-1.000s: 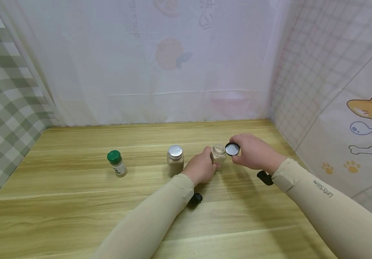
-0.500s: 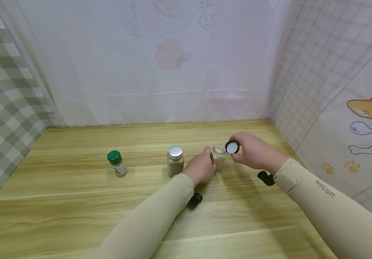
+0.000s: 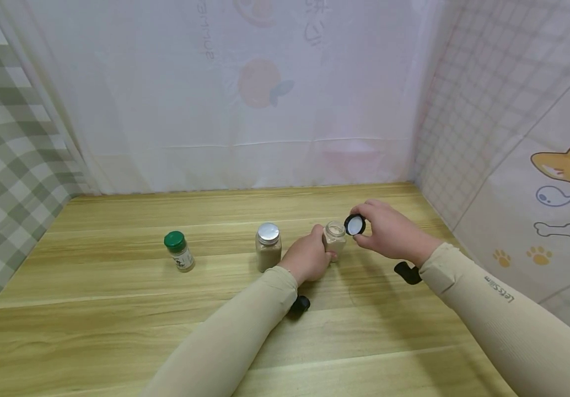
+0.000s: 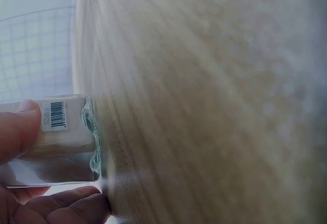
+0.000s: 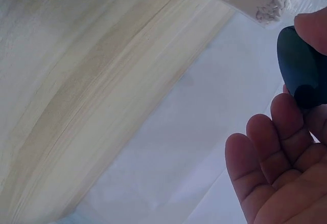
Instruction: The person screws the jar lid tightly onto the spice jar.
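In the head view my left hand (image 3: 307, 257) grips an uncapped square glass jar (image 3: 335, 242) that stands upright on the table, pale powder inside. The left wrist view has the thumb on the jar's side beside a barcode sticker (image 4: 55, 116), with the jar's base at the wood. Just right of the open mouth, my right hand (image 3: 389, 229) pinches a black round lid (image 3: 355, 225) between thumb and fingers, its white inner face towards the head camera. From the right wrist the same lid (image 5: 301, 65) shows its dark outside, the other fingers loosely curled below.
A second glass jar with a silver lid (image 3: 268, 248) stands left of my left hand. Farther left is a small green-capped shaker bottle (image 3: 179, 251). Black wrist-camera parts sit by each wrist. Fabric curtains border the wooden table (image 3: 116, 331) behind and at both sides.
The right hand has shifted slightly up and left, tilting the lid so more of its white inside faces the head camera. The left hand and jar stay put.
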{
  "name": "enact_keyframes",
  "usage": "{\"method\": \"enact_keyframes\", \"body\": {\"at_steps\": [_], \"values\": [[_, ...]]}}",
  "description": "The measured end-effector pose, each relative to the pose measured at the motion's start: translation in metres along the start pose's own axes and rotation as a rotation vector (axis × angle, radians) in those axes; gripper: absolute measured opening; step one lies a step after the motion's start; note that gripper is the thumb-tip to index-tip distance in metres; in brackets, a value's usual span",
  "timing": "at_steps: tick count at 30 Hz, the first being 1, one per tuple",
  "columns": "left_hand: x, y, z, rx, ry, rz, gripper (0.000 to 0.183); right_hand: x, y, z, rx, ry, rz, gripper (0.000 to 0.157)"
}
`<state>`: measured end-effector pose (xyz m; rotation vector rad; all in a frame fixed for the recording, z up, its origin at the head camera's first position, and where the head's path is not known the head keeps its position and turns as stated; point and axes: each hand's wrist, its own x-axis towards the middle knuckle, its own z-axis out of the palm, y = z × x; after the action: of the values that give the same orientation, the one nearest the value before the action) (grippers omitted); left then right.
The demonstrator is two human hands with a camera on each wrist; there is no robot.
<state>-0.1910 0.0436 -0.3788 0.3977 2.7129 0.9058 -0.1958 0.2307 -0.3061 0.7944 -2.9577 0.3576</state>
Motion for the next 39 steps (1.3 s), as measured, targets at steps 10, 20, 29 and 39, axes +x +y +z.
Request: {"method": "enact_keyframes", "body": {"at_steps": [10, 20, 29, 39], "values": [[0.000, 0.000, 0.001, -0.009, 0.007, -0.006, 0.045, 0.000, -0.001, -0.001, 0.057, -0.015, 0.001, 0.031], [0.000, 0.001, 0.001, -0.013, 0.001, -0.005, 0.046, 0.002, -0.004, -0.003, 0.120, -0.065, 0.055, 0.035], [0.000, 0.001, 0.000, -0.002, -0.003, -0.003, 0.049, 0.004, -0.002, 0.000, 0.207, -0.097, 0.084, 0.041], [0.000, 0.001, -0.001, -0.004, -0.003, -0.005, 0.044, 0.010, -0.007, 0.006, 0.271, -0.098, 0.071, 0.034]]}}
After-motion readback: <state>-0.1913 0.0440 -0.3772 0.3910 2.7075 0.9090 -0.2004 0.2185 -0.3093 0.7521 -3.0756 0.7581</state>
